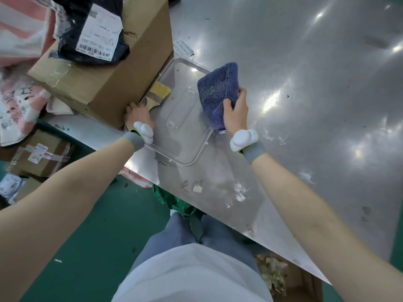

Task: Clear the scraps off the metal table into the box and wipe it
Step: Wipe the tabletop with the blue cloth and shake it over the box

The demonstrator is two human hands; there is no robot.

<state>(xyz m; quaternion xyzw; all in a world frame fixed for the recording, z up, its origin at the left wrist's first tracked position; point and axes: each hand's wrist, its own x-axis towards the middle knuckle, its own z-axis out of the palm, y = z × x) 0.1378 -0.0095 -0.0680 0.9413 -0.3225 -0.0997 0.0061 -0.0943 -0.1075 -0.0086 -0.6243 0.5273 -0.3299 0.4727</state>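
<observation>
My right hand (236, 111) grips a folded blue microfibre cloth (216, 90) just above the metal table (305, 83), over the right edge of a clear plastic lid (181, 110). My left hand (137, 113) holds the handle of a paint brush (158, 93) with yellowish bristles, at the foot of a large cardboard box (104, 70) standing on the table's left end. Small paper scraps (196, 187) and white powdery smears (239, 192) lie near the table's front edge.
A black parcel bag with a white label (93, 29) lies on top of the box. A paper slip (184, 47) lies behind the lid. Parcels and small boxes (39, 155) crowd the green floor at left. An open box of scraps (281, 277) sits under the table edge.
</observation>
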